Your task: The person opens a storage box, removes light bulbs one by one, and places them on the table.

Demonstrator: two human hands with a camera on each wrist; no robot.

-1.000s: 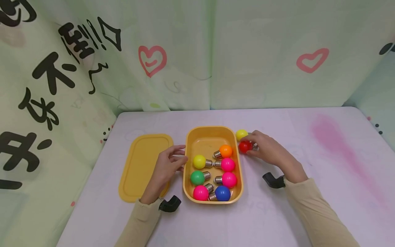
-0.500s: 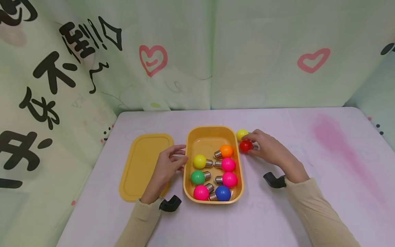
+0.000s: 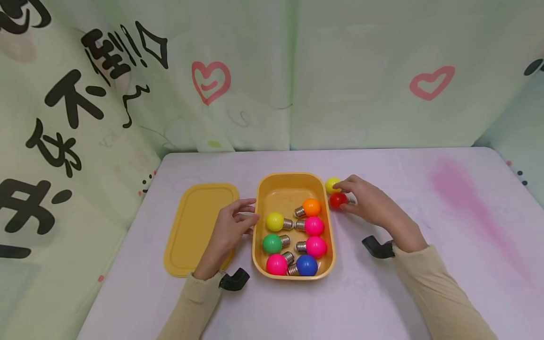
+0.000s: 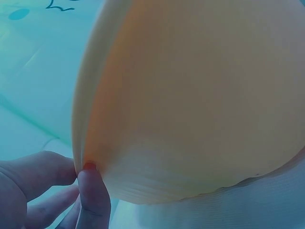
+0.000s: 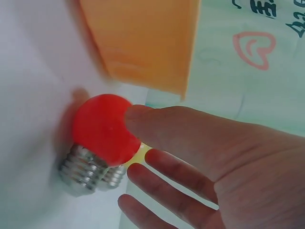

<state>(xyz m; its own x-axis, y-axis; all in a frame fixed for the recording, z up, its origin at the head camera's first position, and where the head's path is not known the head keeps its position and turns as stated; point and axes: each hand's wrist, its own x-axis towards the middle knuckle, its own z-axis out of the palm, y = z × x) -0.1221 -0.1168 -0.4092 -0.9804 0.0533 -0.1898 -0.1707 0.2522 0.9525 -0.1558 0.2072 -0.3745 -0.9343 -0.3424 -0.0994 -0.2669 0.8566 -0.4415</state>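
tray (image 3: 293, 193): yellow-orange | light bulb (image 3: 338, 201), tray's 2 o'clock: red | desk (image 3: 361, 302): lilac, pink patch (image 3: 453, 180) | curtain (image 3: 340, 118): pale green, red hearts (image 3: 208, 87)

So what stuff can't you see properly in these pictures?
Head view: most of the base of the yellow bulb beside the box, behind the right grip.
Right wrist view: most of that bulb, behind the red bulb.
Left wrist view: the bulbs inside, blocked by the box's wall.
Right wrist view: the box's far part, cut off by the top edge.
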